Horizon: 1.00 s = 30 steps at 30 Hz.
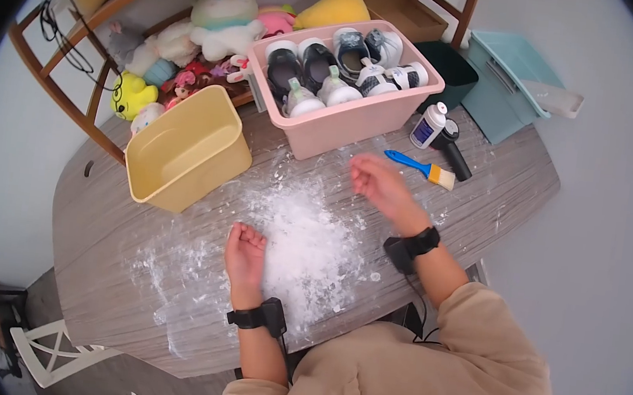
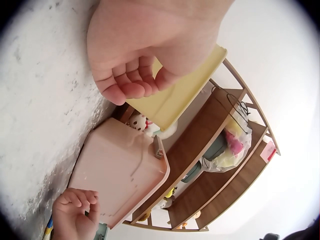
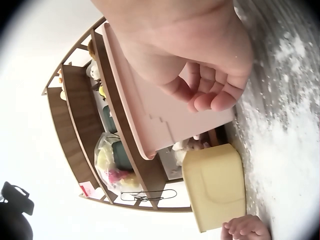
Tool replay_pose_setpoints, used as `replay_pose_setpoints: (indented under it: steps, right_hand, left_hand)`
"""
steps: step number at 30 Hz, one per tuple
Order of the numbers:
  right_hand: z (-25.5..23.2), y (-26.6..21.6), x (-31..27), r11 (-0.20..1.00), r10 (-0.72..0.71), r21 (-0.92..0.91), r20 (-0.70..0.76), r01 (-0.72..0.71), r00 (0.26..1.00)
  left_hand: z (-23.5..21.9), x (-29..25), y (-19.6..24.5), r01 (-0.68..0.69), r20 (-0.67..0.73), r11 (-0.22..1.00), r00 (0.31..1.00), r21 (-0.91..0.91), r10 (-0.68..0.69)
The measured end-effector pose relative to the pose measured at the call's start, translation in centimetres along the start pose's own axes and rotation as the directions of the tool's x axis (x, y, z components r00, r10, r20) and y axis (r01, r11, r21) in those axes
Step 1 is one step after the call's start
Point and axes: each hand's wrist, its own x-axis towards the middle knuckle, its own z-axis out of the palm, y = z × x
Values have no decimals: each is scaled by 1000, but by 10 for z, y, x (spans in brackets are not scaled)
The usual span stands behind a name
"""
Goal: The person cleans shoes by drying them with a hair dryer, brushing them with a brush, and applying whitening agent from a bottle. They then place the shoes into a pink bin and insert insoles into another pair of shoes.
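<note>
White powder (image 1: 307, 247) is spread over the wood-grain table (image 1: 96, 250), thickest in the middle, with smears to the left. At the left edge of the thick patch is my left hand (image 1: 245, 258), fingers loosely curled with nothing in them. My right hand (image 1: 384, 189) is beyond the patch on the right, its fingers also loosely bent and holding nothing. Nearest to it lies a blue-handled paintbrush (image 1: 421, 168) with pale bristles. In the right wrist view, the curled fingers (image 3: 205, 100) appear in front of the pink bin (image 3: 170, 110).
The pink bin holds several shoes (image 1: 320, 65). A yellow bin (image 1: 218, 167) stands left. A white bottle (image 1: 428, 126) and a black-handled object (image 1: 455, 157) are behind the brush. Teal (image 1: 505, 86) and dark green (image 1: 455, 73) bins stand back right; plush toys (image 1: 227, 23) sit on the shelf behind.
</note>
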Motion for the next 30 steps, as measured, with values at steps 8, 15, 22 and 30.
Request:
replay_pose_setpoints:
  steps: [8, 15, 22, 30]
  right_hand:
    - [31, -151, 10, 869, -241, -409, 137, 277, 961]
    - [48, -228, 55, 331, -299, -901, 181, 280, 937]
    - [48, -234, 110, -237, -46, -956, 192, 176, 980]
    - [103, -196, 126, -358, 140, -922, 100, 145, 985]
  left_hand:
    - [-1, -1, -1, -7, 13, 1000, 1000, 10, 7]
    - [1, -1, -1, -12, 25, 1000, 1000, 18, 11]
    - [-2, 1, -2, -27, 32, 1000, 999, 17, 26]
    - [1, 0, -2, -27, 10, 999, 1000, 25, 26]
